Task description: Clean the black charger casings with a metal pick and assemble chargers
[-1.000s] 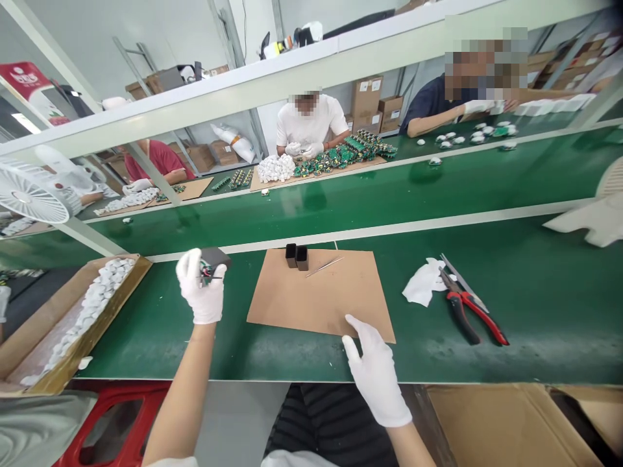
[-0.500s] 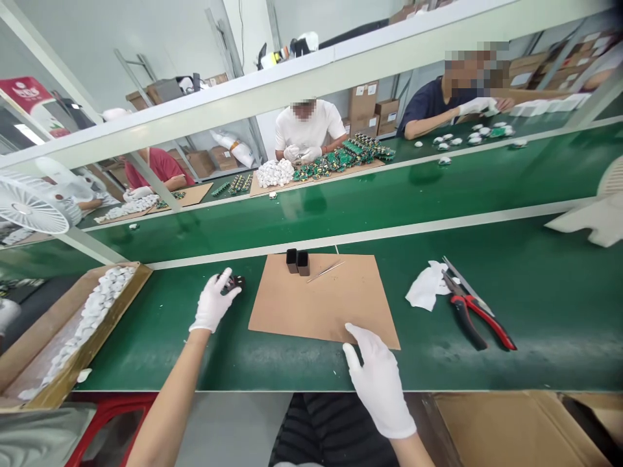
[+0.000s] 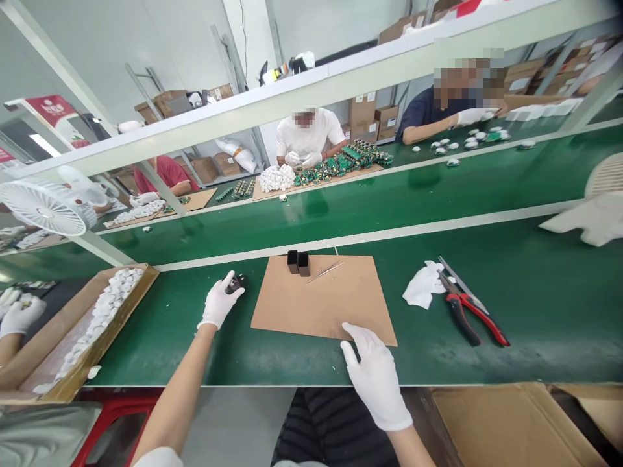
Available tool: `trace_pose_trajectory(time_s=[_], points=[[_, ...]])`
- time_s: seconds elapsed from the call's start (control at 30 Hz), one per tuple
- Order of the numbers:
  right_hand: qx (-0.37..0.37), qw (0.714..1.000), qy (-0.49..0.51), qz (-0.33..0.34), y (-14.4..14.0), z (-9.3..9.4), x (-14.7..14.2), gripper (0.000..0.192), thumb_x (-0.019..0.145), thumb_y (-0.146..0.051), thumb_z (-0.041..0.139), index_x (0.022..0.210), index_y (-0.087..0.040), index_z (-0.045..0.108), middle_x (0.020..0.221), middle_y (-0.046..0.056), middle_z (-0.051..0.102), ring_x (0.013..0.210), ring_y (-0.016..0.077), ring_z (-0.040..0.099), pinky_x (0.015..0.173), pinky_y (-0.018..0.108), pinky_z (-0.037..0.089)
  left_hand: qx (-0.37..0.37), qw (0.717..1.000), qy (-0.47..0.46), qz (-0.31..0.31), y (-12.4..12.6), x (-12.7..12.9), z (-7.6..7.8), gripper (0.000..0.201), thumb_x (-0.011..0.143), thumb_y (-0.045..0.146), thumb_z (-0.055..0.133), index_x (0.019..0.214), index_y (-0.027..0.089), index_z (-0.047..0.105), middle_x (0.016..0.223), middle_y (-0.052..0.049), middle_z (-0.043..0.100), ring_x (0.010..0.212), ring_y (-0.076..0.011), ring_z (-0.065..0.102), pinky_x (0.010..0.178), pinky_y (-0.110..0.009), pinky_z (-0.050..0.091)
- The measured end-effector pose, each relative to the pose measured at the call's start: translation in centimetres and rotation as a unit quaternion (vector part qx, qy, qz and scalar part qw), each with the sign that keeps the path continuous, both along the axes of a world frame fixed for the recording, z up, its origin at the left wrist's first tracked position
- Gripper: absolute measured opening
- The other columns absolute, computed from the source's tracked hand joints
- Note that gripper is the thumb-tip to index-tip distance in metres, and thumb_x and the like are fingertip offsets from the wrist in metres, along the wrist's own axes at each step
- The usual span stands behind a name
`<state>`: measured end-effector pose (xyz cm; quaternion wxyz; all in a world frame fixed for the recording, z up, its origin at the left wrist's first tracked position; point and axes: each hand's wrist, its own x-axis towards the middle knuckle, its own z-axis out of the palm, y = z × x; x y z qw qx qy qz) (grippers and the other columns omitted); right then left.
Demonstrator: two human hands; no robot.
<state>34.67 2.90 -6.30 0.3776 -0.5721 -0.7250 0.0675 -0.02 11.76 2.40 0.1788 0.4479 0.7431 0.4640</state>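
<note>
A small dark part (image 3: 236, 283) is pinched on the green surface (image 3: 175, 324) by the fingers of the left hand (image 3: 219, 303), just left of the cardboard sheet (image 3: 321, 298), whose near edge is touched by the flat, spread right hand (image 3: 374, 376).

There is only one view, from a camera on the person's head. It looks forward and down over the green desk (image 3: 195, 324), close to the left hand (image 3: 219, 303) and right hand (image 3: 377, 379) in the lower part. Further away, it looks across to the co-workers' side under a shelf (image 3: 292, 97).
</note>
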Motion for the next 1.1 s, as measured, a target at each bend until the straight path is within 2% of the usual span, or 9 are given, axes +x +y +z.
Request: trace_pose_trajectory(time_s=[0.1, 0.2, 0.27, 0.37, 0.43, 0.6, 0.77, 0.93, 1.1], points=[[0.004, 1.0, -0.006, 0.004, 0.0, -0.2, 0.0, 0.029, 0.094, -0.027, 0.047, 0.118, -0.015, 0.06, 0.111, 0.012, 0.069, 0.102, 0.0272, 0.065, 0.09, 0.047, 0.055, 0.063, 0.989, -0.128, -0.039, -0.7, 2.0, 1.9, 0.056, 0.08, 0.047, 0.063, 0.126, 0.017, 0.056, 0.117, -0.01, 0.064, 0.115, -0.0268, 0.057, 0.106, -0.043, 0.044], [0.008, 1.0, -0.009, 0.004, 0.1, -0.4, 0.0, 0.03, 0.094, -0.028, 0.046, 0.118, -0.016, 0.06, 0.111, 0.012, 0.069, 0.101, 0.0273, 0.065, 0.09, 0.047, 0.055, 0.103, 0.958, -0.245, -0.104, -2.6, 5.1, 4.4, 0.053, 0.092, 0.056, 0.04, 0.128, 0.021, 0.053, 0.13, -0.01, 0.059, 0.119, -0.0234, 0.057, 0.099, -0.039, 0.052], [0.011, 1.0, -0.007, -0.002, 0.1, -0.5, 0.0, 0.03, 0.095, -0.028, 0.046, 0.117, -0.017, 0.061, 0.111, 0.012, 0.069, 0.102, 0.0277, 0.065, 0.089, 0.047, 0.055, 0.096, 0.931, -0.319, -0.148, -4.2, 7.3, 6.0, 0.048, 0.091, 0.057, 0.044, 0.121, 0.023, 0.059, 0.13, -0.009, 0.059, 0.117, -0.0235, 0.059, 0.098, -0.04, 0.053], [0.017, 1.0, -0.01, -0.002, 0.0, -0.6, 0.1, 0.03, 0.095, -0.03, 0.045, 0.116, -0.017, 0.061, 0.111, 0.012, 0.069, 0.101, 0.0278, 0.066, 0.09, 0.048, 0.055, 0.051, 0.841, -0.494, -0.214, -6.2, 10.2, 7.9, 0.04, 0.089, 0.055, 0.055, 0.112, 0.024, 0.065, 0.127, -0.006, 0.061, 0.109, -0.0211, 0.063, 0.097, -0.039, 0.054], [0.023, 1.0, -0.019, 0.002, -0.2, -0.7, 0.2, 0.03, 0.095, -0.031, 0.045, 0.116, -0.017, 0.061, 0.111, 0.012, 0.069, 0.101, 0.0277, 0.066, 0.09, 0.048, 0.055, 0.023, 0.788, -0.563, -0.247, -7.1, 11.6, 8.7, 0.039, 0.088, 0.056, 0.056, 0.109, 0.026, 0.066, 0.127, -0.004, 0.061, 0.106, -0.0192, 0.063, 0.098, -0.038, 0.054], [0.043, 0.998, -0.04, -0.001, -0.6, -0.9, 0.2, 0.028, 0.095, -0.03, 0.046, 0.116, -0.017, 0.06, 0.11, 0.011, 0.069, 0.101, 0.0276, 0.066, 0.088, 0.047, 0.055, -0.014, 0.769, -0.578, -0.271, -8.3, 13.9, 9.2, 0.043, 0.09, 0.061, 0.049, 0.107, 0.026, 0.065, 0.131, -0.003, 0.058, 0.107, -0.0189, 0.063, 0.102, -0.038, 0.051], [0.052, 0.998, -0.048, 0.002, -0.6, -0.8, 0.1, 0.028, 0.094, -0.028, 0.047, 0.115, -0.016, 0.061, 0.109, 0.011, 0.07, 0.1, 0.0271, 0.066, 0.087, 0.047, 0.056, -0.063, 0.694, -0.662, -0.276, -8.9, 15.7, 9.3, 0.043, 0.092, 0.06, 0.044, 0.107, 0.025, 0.064, 0.116, -0.001, 0.064, 0.101, -0.0117, 0.063, 0.101, -0.023, 0.047], [0.047, 0.997, -0.053, 0.006, -0.7, -0.6, 0.2, 0.029, 0.094, -0.027, 0.046, 0.114, -0.014, 0.062, 0.109, 0.012, 0.07, 0.101, 0.0273, 0.065, 0.088, 0.047, 0.056, -0.088, 0.662, -0.692, -0.274, -9.4, 16.8, 9.5, 0.046, 0.095, 0.06, 0.038, 0.11, 0.025, 0.064, 0.11, -0.002, 0.066, 0.101, -0.0117, 0.064, 0.093, -0.021, 0.05], [0.05, 0.997, -0.057, 0.003, -0.8, -0.8, 0.1, 0.029, 0.094, -0.027, 0.047, 0.114, -0.013, 0.062, 0.109, 0.012, 0.07, 0.1, 0.0272, 0.065, 0.088, 0.046, 0.056, -0.119, 0.598, -0.754, -0.244, -9.9, 17.1, 9.8, 0.049, 0.095, 0.059, 0.037, 0.108, 0.022, 0.066, 0.102, -0.004, 0.066, 0.094, -0.0115, 0.065, 0.077, -0.016, 0.053]])
